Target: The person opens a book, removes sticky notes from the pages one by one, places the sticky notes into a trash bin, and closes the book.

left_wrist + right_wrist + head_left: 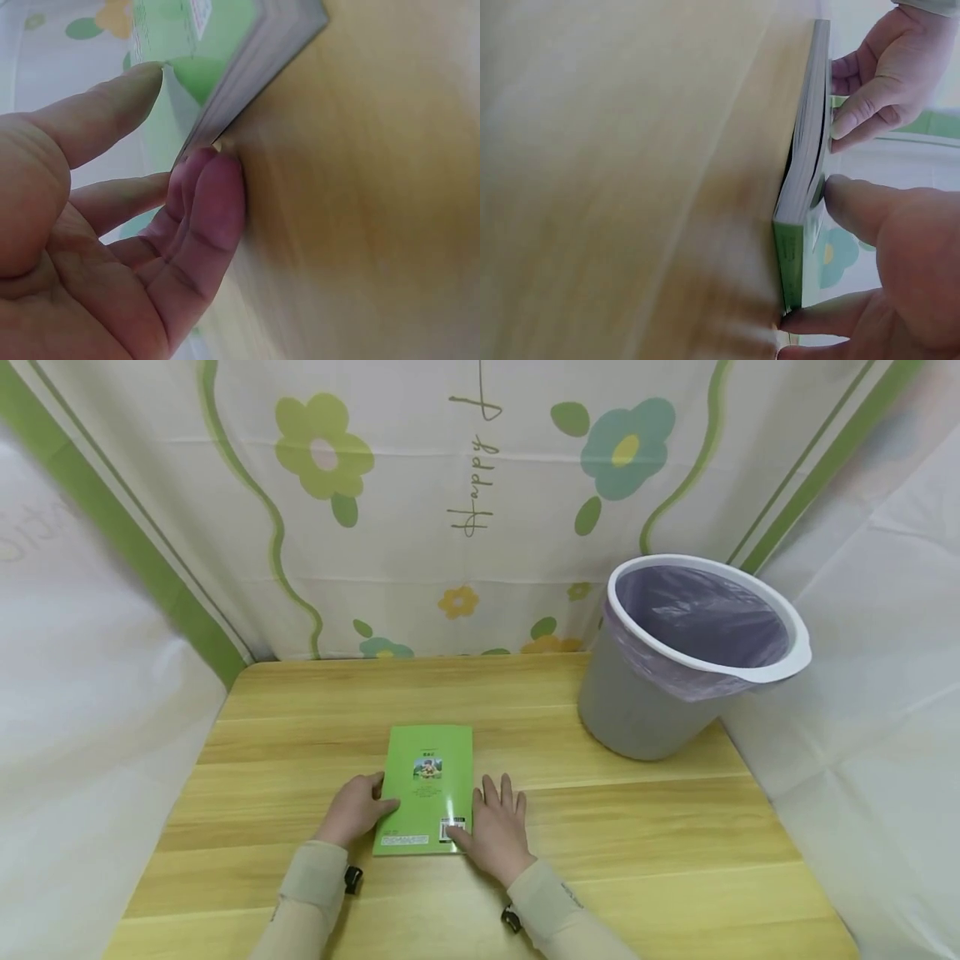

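Note:
A green book (427, 793) lies flat on the wooden table, with a small picture and a barcode on its upward cover. At its left edge, my left hand (357, 810) pinches it; the thumb (112, 112) is on the cover, and curled fingers (214, 202) meet the page edges. My right hand (497, 831) rests at the opposite side, its fingers spread and fairly straight along the spine (789, 262). Near the barcode, the right thumb (855, 202) touches the cover. Page edges (806, 150) show slightly parted in the right wrist view.
A grey bin (637, 714) with a white rim and a purple liner (697, 618) stands at the table's back right. Behind the wooden table (315, 710) hangs a flower-printed curtain (465, 552). White sheeting (82, 693) borders the left side.

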Demonstrator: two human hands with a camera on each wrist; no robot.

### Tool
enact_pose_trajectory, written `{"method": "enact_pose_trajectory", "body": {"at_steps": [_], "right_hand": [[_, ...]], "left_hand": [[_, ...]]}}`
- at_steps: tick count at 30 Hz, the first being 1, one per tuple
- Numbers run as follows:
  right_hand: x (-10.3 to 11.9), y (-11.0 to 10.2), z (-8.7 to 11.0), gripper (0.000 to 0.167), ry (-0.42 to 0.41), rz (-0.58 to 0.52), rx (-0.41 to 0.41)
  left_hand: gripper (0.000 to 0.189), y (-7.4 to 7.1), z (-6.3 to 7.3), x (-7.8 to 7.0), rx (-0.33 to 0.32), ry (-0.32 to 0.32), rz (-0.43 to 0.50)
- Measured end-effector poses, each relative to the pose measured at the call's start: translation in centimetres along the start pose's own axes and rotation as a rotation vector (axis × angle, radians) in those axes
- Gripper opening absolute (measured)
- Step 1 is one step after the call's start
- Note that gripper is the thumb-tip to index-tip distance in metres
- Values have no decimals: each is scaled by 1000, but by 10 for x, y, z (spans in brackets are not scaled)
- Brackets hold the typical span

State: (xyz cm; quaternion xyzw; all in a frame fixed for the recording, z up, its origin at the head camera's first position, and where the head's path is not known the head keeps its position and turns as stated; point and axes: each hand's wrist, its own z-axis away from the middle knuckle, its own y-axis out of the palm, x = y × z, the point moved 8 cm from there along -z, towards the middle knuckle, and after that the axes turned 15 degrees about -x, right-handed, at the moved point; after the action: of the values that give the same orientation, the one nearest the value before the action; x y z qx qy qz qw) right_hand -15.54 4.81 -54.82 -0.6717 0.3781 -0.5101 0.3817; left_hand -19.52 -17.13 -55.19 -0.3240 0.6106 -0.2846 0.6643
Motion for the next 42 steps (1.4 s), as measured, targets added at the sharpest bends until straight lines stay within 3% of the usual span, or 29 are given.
{"method": "enact_pose_trajectory", "body": {"at_steps": [7,15,27,31,38,42], "right_hand": [[1,2,1,79,49,-115,16],[2,7,0,79,121,-300,14],[-3,6,1,89,210,-474,28],[0,8,1,88,250,-641,35],[-3,21,8,90,489,-971,4],[-4,27,14,79,633,-1097,-35]], "left_hand": [[64,2,-1,0,2,18,-12],[37,4,-4,-2,1,46,-19],[53,5,-2,-7,25,23,-64],[57,5,-1,-7,35,-11,-93],[60,4,0,-9,44,-13,-103],[61,3,0,-9,34,1,-101]]}}
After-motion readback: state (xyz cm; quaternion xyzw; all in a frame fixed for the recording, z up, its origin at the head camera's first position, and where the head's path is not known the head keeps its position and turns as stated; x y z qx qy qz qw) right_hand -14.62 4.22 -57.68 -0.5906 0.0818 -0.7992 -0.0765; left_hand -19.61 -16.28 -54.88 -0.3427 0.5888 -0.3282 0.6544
